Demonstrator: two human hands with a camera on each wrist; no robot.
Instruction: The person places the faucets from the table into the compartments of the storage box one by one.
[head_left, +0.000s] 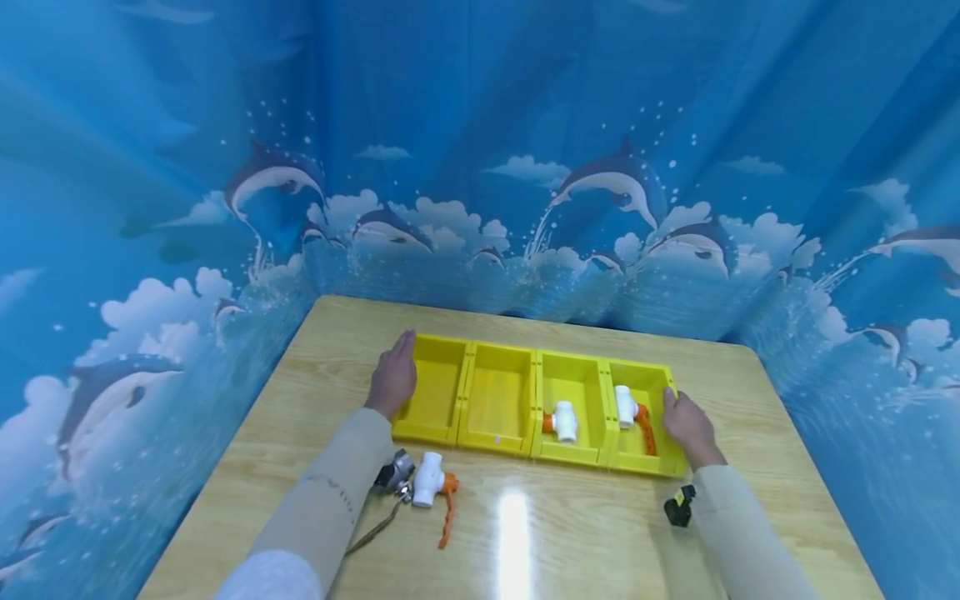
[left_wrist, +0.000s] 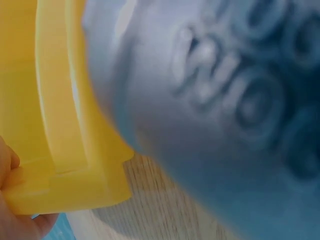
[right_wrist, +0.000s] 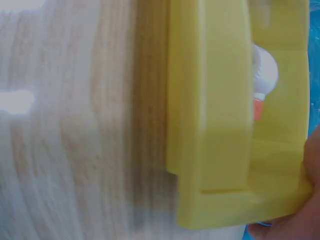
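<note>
A row of joined yellow bins (head_left: 497,448) spans the space between both hands on the table. My left hand (head_left: 393,375) grips the left end wall, with fingers on both sides of its rim in the left wrist view. At the right end wall my right hand (head_left: 688,423) holds the rim the same way. White plastic ball valves with orange handles lie in the two right compartments: one valve (head_left: 566,422) in the third, another valve (head_left: 625,407) in the rightmost. A small pale speck (head_left: 497,439) sits in the second compartment.
Near the left forearm lie a metal ball valve (head_left: 403,465) with a long lever and a white ball valve (head_left: 428,480) with an orange handle. A small black piece (head_left: 678,507) with a yellow label is by the right sleeve. A blue dolphin curtain (head_left: 465,167) surrounds the table.
</note>
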